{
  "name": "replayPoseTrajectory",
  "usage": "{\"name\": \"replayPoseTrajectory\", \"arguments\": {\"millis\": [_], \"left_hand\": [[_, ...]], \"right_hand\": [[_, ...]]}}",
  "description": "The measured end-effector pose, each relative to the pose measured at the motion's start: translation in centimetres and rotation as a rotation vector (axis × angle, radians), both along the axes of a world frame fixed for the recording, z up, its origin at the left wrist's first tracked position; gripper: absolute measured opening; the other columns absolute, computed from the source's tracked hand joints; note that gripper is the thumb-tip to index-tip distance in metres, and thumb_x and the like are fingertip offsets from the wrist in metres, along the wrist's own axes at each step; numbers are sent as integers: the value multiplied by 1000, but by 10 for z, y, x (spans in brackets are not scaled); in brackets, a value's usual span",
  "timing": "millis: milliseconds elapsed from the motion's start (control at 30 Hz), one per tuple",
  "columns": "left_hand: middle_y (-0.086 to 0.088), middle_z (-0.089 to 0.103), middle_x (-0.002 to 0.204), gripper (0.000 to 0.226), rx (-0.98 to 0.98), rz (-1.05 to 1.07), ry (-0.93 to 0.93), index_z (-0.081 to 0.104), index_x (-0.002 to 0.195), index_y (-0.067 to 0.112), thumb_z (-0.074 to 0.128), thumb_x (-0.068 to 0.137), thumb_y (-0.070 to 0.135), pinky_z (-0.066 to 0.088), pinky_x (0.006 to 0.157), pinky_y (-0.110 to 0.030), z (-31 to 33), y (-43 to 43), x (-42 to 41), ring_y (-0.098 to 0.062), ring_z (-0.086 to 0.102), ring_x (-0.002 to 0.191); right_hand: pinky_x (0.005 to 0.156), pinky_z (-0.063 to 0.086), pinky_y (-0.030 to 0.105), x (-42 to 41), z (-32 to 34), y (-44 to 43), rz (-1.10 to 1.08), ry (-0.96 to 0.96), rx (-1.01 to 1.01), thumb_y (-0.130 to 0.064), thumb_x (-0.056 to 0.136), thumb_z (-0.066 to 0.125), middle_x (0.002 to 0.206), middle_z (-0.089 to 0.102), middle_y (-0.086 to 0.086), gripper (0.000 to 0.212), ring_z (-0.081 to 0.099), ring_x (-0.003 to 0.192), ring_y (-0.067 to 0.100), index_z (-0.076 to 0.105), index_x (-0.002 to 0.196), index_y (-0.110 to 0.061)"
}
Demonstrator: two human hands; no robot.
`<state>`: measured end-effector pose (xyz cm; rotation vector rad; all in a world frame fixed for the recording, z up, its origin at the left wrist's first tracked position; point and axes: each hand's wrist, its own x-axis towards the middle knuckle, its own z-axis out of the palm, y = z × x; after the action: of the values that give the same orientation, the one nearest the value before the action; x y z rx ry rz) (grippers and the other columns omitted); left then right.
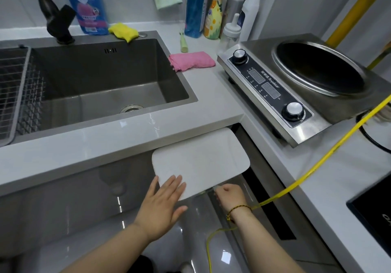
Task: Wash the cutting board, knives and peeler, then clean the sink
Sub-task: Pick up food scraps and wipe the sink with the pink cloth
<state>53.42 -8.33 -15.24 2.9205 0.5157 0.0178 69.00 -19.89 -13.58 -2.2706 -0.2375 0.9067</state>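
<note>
A white cutting board (201,156) hangs below the counter edge, in front of the grey cabinet fronts at the inner corner. My left hand (165,200) lies flat with straight fingers against the board's lower left part. My right hand (229,194) has its fingers curled at the board's lower right edge; what they grip is hidden. The grey sink (101,78) sits empty at the upper left, with its drain (131,108) showing. No knife or peeler is in view.
A wire basket (12,90) fills the sink's left end, the black faucet (55,16) behind it. A yellow sponge (123,31), pink cloth (191,60), and detergent bottles (196,6) stand on the counter. An induction cooker (296,86) sits right, a yellow cord (317,162) crossing.
</note>
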Motion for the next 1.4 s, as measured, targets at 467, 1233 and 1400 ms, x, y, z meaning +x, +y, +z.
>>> {"name": "replayPoseTrajectory", "arguments": {"millis": [467, 1233, 1400], "left_hand": [[-19, 66, 109, 53, 87, 424, -304, 66, 105, 1, 32, 83, 36, 42, 91, -56, 77, 110, 58, -38, 62, 102], [-8, 74, 88, 48, 190, 503, -225, 72, 93, 5, 34, 80, 30, 24, 95, -40, 57, 175, 51, -24, 71, 82], [-9, 74, 88, 47, 201, 515, -227, 72, 93, 5, 33, 82, 28, 22, 95, -40, 60, 174, 51, -26, 71, 82]], "right_hand": [[76, 39, 21, 52, 80, 82, 106, -402, 302, -13, 91, 50, 89, 53, -1, 17, 47, 74, 11, 63, 101, -10], [98, 37, 36, 175, 92, 294, 431, -639, -197, -32, 85, 54, 126, 46, 18, 49, 42, 117, 31, 45, 122, -1], [89, 35, 25, 147, 94, 213, 463, -555, -75, -9, 82, 50, 113, 51, 8, 28, 45, 103, 19, 56, 109, -6]]}}
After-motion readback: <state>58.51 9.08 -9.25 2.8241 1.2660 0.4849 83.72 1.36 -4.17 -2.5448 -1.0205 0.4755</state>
